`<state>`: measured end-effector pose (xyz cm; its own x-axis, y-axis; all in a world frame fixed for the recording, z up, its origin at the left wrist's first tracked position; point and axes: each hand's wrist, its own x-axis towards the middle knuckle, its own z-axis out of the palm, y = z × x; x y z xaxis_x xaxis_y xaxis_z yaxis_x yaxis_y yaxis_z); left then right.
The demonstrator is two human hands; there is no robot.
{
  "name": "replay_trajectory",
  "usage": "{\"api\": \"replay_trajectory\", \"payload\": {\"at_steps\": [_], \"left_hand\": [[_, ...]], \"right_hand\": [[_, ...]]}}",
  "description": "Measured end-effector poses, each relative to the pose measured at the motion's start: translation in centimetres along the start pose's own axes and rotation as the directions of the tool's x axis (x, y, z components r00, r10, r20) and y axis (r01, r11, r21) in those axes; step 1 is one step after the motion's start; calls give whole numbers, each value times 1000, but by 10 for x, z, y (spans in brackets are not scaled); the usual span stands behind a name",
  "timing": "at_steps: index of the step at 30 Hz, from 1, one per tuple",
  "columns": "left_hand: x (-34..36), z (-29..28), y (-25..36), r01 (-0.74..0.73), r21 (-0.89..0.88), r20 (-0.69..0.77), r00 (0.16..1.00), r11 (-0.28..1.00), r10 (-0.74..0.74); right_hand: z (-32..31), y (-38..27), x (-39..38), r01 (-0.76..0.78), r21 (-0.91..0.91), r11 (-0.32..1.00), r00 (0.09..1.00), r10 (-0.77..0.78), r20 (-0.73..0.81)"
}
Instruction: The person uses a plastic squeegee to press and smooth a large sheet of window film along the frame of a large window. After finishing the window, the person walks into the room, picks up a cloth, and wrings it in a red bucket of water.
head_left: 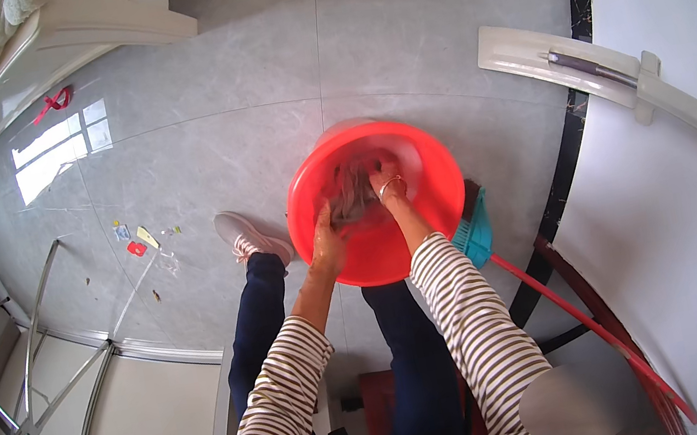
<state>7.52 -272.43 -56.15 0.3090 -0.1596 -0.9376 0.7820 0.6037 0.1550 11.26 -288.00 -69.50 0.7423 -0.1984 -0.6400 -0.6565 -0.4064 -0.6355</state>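
A large red basin (299,209) stands on the floor between my feet. Inside it a wet-looking grey-brown cloth (350,194) lies bunched up, slightly blurred. My left hand (329,241) reaches in along the near left side and grips the cloth's edge, its fingers partly hidden. On the cloth's right side my right hand (385,181), with a bracelet at the wrist, is closed on the fabric. How much water the basin holds I cannot tell.
A teal broom head (474,231) with a red handle (586,320) lies right of the basin. Small scraps (146,238) litter the grey tiles at left. A metal rack (28,428) stands at lower left, pale furniture (91,25) at upper left, and a white wall (685,167) at right.
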Motion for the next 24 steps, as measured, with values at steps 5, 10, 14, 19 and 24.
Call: {"api": "replay_trajectory", "payload": {"at_steps": [5, 10, 14, 19, 24], "left_hand": [[5, -13, 1, 147, -3, -78, 986, 989, -147], [53, -55, -8, 189, -465, 172, 978, 865, -121], [26, -20, 5, 143, -352, 59, 990, 925, -130], [25, -15, -9, 109, -254, 336, 942, 961, -17], [21, -2, -17, -13, -51, 34, 999, 999, 15]], "right_hand": [[31, -11, -34, -85, -168, 982, 974, 118, 194], [-6, -118, -146, 133, 119, 984, 916, -168, 363], [-42, -143, -210, 293, 13, 956, 893, -278, 353], [-36, -140, -188, 316, -50, 948, 929, -298, 220], [-7, -101, -104, 224, -214, 951, 963, -249, -101]]}}
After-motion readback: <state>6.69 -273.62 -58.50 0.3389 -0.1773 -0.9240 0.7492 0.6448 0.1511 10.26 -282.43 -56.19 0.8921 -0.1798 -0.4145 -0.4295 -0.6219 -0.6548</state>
